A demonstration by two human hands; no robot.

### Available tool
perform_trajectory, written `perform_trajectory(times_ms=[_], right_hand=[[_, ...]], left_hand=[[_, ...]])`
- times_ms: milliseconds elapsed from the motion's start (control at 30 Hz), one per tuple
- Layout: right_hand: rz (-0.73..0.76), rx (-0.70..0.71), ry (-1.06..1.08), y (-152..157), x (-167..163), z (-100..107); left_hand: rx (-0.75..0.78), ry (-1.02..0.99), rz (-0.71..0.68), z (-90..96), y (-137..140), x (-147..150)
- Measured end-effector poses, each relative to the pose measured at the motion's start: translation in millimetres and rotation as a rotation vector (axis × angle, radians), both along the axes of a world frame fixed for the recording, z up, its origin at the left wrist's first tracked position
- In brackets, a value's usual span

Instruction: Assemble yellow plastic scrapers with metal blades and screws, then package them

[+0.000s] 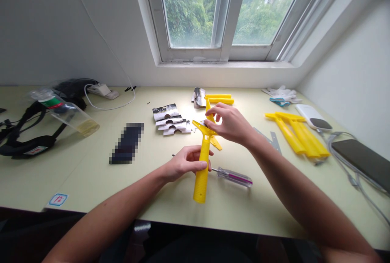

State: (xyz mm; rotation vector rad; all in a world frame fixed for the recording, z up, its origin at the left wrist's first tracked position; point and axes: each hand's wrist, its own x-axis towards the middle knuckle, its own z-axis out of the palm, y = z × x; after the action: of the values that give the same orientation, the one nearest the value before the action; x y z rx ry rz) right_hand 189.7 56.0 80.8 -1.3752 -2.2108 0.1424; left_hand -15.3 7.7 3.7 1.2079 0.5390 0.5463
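A yellow plastic tool handle [201,181] with a ribbed grip and a wide flat head is held above the table. My left hand [185,163] is closed around its grip, thumb on top. At the head, my right hand [230,122] has thumb and index finger curled in a pinch; what is between them is too small to tell. Another yellow strip [216,144] shows behind the head, partly covered. Just right of the grip lies a screwdriver [234,177] with a clear and purple handle, its shaft tip hidden behind my left fingers.
Printed card sleeves [167,111] and small metal bits [195,130] lie beyond my hands. Yellow handles [289,135], a metal plate [276,141], a white device [310,116], gloves [282,93] and a phone [362,155] are right. A bottle [70,114] and black straps [27,143] are left.
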Motion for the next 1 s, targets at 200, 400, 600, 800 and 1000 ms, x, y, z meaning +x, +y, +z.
perform_trajectory(times_ms=[200, 400, 600, 800, 1000], right_hand=[[0.045, -0.018, -0.006, 0, 1, 0], [0.096, -0.036, -0.014, 1, 3, 3], [0.125, -0.062, -0.022, 0, 4, 5], [0.098, -0.154, -0.03, 1, 6, 10], [0.135, -0.325, 0.064, 4, 15, 14]], left_hand=[[-0.002, -0.01, -0.007, 1.4, -1, 0], [-0.01, 0.001, -0.011, 1.7, -1, 1], [-0.019, -0.001, -0.022, 1.5, -1, 0], [-0.031, -0.008, -0.033, 0.1, 0, 0], [-0.05, 0.008, -0.102, 0.9, 0, -2]])
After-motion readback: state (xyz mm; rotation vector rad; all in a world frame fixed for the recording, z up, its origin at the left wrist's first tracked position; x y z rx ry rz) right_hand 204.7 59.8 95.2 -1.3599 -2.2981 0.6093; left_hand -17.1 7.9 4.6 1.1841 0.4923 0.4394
